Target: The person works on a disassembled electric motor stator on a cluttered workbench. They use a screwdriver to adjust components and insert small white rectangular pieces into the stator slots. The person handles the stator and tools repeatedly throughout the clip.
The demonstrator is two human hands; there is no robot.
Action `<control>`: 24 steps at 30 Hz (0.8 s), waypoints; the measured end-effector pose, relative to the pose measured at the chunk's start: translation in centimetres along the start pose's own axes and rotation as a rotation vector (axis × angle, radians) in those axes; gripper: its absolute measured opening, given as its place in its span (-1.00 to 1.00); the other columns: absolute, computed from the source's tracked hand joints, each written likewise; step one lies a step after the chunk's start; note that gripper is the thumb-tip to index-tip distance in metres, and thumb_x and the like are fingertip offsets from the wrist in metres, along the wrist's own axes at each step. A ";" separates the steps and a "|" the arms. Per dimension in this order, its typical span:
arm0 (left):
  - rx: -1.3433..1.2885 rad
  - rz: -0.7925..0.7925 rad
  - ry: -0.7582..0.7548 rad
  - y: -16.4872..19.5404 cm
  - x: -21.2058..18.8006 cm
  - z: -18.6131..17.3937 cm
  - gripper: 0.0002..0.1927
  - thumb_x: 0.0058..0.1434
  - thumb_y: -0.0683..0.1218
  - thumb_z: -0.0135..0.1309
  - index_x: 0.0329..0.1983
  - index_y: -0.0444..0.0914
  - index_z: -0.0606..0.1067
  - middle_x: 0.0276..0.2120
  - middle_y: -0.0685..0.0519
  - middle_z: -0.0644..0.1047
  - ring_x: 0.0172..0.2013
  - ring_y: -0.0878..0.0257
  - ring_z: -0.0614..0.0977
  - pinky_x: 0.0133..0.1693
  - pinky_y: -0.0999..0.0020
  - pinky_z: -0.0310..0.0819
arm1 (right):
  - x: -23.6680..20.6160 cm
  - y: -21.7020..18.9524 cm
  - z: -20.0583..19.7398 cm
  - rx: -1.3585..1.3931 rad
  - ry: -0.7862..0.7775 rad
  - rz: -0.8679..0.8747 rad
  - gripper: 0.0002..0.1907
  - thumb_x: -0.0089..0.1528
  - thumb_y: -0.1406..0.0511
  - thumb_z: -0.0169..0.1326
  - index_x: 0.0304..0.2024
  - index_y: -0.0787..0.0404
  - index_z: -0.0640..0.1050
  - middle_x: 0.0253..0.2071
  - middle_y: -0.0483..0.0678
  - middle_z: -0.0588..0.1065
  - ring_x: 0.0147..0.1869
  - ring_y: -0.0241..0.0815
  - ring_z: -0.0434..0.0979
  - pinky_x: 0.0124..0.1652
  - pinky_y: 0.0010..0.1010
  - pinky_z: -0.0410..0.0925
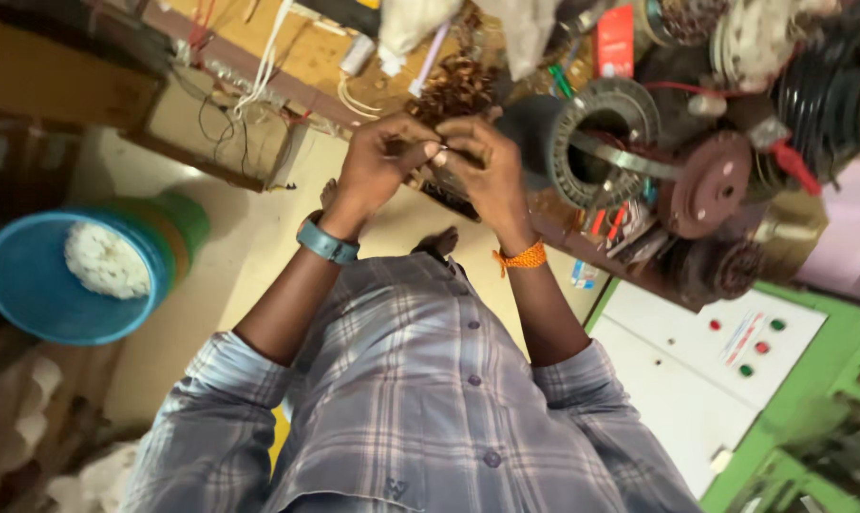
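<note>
A single head-worn camera looks steeply down, close over the workbench (287, 57).

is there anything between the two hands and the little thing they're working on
Nothing visible does. The left hand and the right hand meet fingertip to fingertip on a small, thin, pale metallic piece, too small to identify. The round grey ribbed motor stator sits beside the right hand, not between the hands.

Small thin metallic piece (438, 152), pinched between both hands' fingertips, above the workbench edge
</note>
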State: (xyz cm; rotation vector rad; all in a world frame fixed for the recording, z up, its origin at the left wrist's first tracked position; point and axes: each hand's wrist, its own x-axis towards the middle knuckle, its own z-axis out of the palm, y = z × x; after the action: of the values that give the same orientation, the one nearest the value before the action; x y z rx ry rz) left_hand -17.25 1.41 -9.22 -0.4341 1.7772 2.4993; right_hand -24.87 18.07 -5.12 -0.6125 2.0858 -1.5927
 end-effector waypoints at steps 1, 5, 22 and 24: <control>-0.018 -0.016 0.011 0.0 -0.3 0.5 -0.92 0.32 -0.16 0.22 -0.17 -0.26 0.62 -0.33 0.13 0.66 -0.37 0.41 0.66 -0.39 0.50 0.47 | -0.8 0.2 -0.4 0.073 0.034 0.039 -0.70 0.29 0.52 0.26 0.07 0.35 0.55 -0.03 -0.05 0.59 0.03 -0.26 0.61 0.02 -0.45 0.48; -0.037 0.039 0.042 0.0 -1.4 3.1 -0.91 0.33 -0.16 0.23 -0.14 -0.26 0.64 -0.35 0.15 0.67 -0.38 0.45 0.64 -0.37 0.55 0.44 | -3.6 0.2 -1.8 0.253 0.136 0.136 -0.79 0.29 0.49 0.20 -0.01 0.36 0.56 -0.12 -0.10 0.64 -0.08 -0.27 0.65 -0.08 -0.45 0.54; 0.948 0.772 -0.229 9.0 -0.6 17.1 -0.41 0.09 -0.24 0.33 0.21 -0.19 0.46 0.13 -0.08 0.50 0.15 -0.09 0.49 0.17 0.05 0.35 | -15.0 0.4 -15.0 0.588 0.560 0.139 -0.85 0.38 0.42 0.10 0.00 0.28 0.49 -0.15 0.09 0.60 -0.24 -0.15 0.66 -0.31 -0.38 0.55; 1.027 0.831 -0.285 9.1 2.1 18.8 -0.28 0.04 -0.24 0.34 0.31 -0.17 0.39 0.21 -0.09 0.46 0.22 -0.13 0.41 0.23 0.01 0.28 | -14.8 0.7 -16.3 0.552 0.612 0.088 -0.89 0.37 0.44 0.09 -0.05 0.27 0.49 -0.11 0.05 0.61 -0.13 -0.18 0.69 -0.24 -0.40 0.59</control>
State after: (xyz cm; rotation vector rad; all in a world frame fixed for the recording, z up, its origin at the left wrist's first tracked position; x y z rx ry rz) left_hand -24.81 15.53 4.33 0.7945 3.0731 1.3371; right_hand -22.62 39.52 -0.78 0.1810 1.8490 -2.3770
